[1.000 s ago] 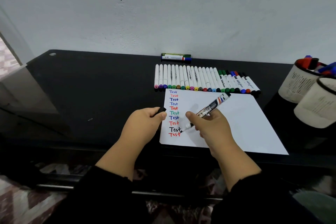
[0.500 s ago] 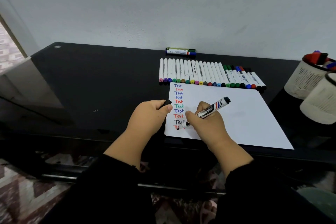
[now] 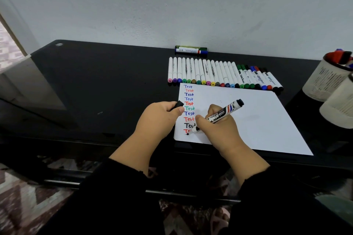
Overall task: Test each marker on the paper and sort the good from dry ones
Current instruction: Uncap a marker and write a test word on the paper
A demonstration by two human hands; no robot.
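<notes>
— Which way does the marker [image 3: 219, 116] lie?

— Slanted: its black tip is down at the near left corner of the paper [image 3: 248, 120], touching the sheet just below the last red word, and its black tail end points up and away to the right. The right hand [image 3: 215, 129] has it in a writing grip, fingers and thumb curled round the barrel.

— And the left hand [image 3: 160, 118]?

— Curled round a black cap [image 3: 178, 105], which sticks out between thumb and forefinger just off the paper's left edge.

— What does the marker look like?

— White barrel with black print, red and blue stripes near the tail, black at both ends.

— Count things for me.

— Ten lines reading "Test" run down the paper's left side (blue, red, blue, blue, red, green, blue, red, black, red), the last two partly hidden by the hand. Beyond the paper, a row of markers [image 3: 223, 76] lies side by side on the black desk [image 3: 95, 82], caps toward the person: roughly twenty-five, though the dark ones at the right end blur together. Two more markers [image 3: 191, 49] lie crosswise against the wall. Two white mesh pen cups [image 3: 324, 80] stand at the right, the farther one holding red and blue markers.
</notes>
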